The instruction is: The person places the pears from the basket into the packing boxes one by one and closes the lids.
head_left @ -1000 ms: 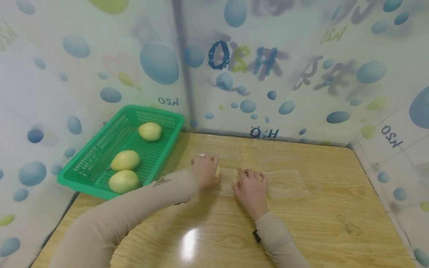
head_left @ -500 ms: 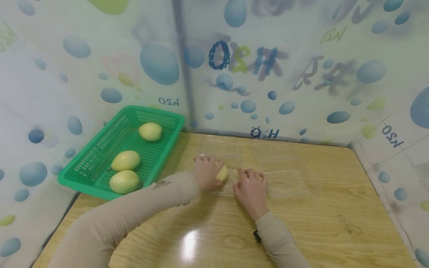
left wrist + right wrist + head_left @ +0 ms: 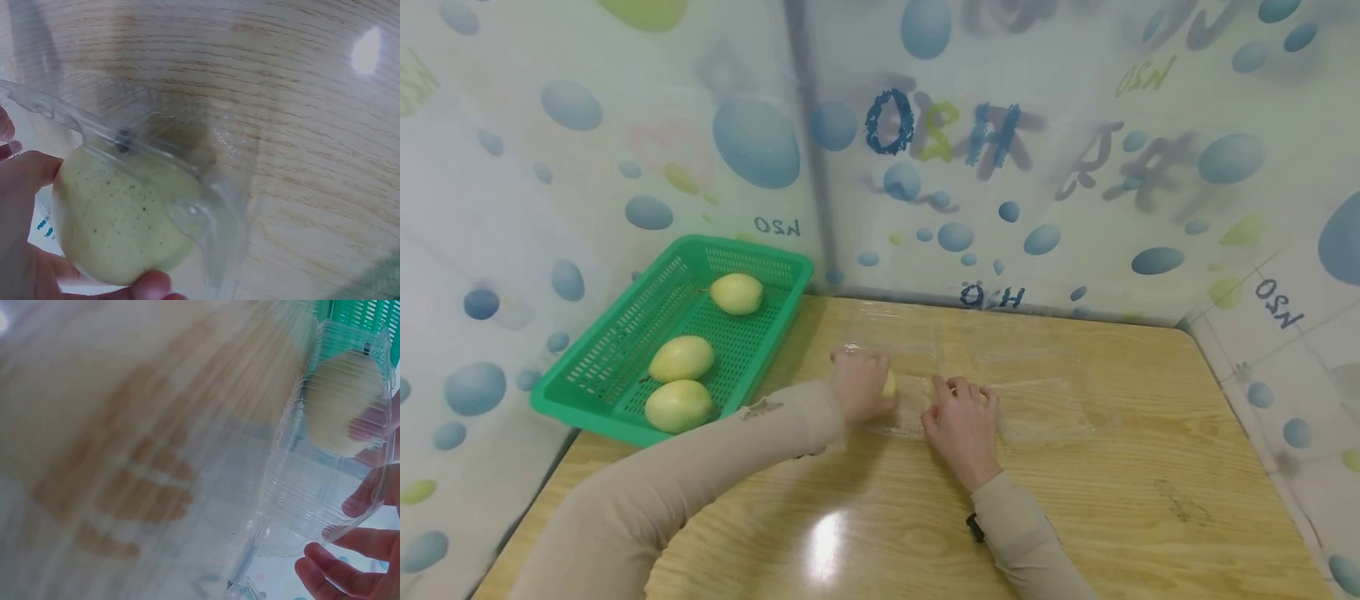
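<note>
In the head view, my left hand (image 3: 859, 387) grips a pale yellow-green fruit (image 3: 889, 388) at the left end of a clear plastic box (image 3: 912, 408). The left wrist view shows the fruit (image 3: 125, 219) close up, smooth and dark-specked, with thumb and fingertips around it and the box's rim crossing in front. Through the clear wall in the right wrist view, the fruit (image 3: 340, 403) lies in one end of the box with a dark stem stub. My right hand (image 3: 962, 429) holds the near rim of that box (image 3: 300, 494), fingers bent over its edge.
A green plastic basket (image 3: 760, 367) stands left on the wooden table (image 3: 880, 533), holding several similar fruits (image 3: 679, 407). Another clear plastic box (image 3: 1045, 410) lies right of my right hand. Transparent lids (image 3: 895, 329) extend toward the patterned wall (image 3: 955, 192).
My left hand turned the fruit so more of it showed half a second ago, then turned back, covering more of it now. The right hand has stayed in place.
</note>
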The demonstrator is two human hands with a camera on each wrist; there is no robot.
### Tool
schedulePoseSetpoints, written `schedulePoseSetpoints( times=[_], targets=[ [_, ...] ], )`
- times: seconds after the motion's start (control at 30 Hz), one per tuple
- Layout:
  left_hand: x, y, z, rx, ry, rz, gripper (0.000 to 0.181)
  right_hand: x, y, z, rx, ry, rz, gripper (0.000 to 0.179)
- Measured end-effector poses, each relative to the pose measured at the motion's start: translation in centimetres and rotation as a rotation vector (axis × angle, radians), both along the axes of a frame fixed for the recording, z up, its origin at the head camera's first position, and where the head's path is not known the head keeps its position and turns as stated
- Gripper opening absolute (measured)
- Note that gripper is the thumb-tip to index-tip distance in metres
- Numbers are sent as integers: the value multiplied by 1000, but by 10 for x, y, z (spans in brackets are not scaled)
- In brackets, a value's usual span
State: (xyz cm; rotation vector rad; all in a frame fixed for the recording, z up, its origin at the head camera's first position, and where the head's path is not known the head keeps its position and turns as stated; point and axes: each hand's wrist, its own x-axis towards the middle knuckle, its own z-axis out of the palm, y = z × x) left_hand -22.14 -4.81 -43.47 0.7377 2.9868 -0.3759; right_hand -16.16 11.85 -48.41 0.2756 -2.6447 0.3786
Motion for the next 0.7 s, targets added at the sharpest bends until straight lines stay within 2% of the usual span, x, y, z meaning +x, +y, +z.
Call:
schedulePoseSetpoints(
  times=[0.1,0.23,0.33,0.47,0.57,0.7],
  targets=[
    [-2,1,-2,0,5,-14,59,0,0,-1,-1,6,2,38],
    [-6,7,-2,-25,-9,-15,69,0,0,-2,-1,12,5,38],
    [-9,16,0,0,-51,14,72,0,0,-1,-2,12,10,38],
    [-10,28,-2,60,-97,43,66,0,0,-2,-6,27,22,37],
    [-9,35,-4,75,-76,33,61,0,1,-1,-14,46,28,35],
    [-7,42,-3,31,-44,23,65,0,2,-1,-21,53,30,35]
  ],
)
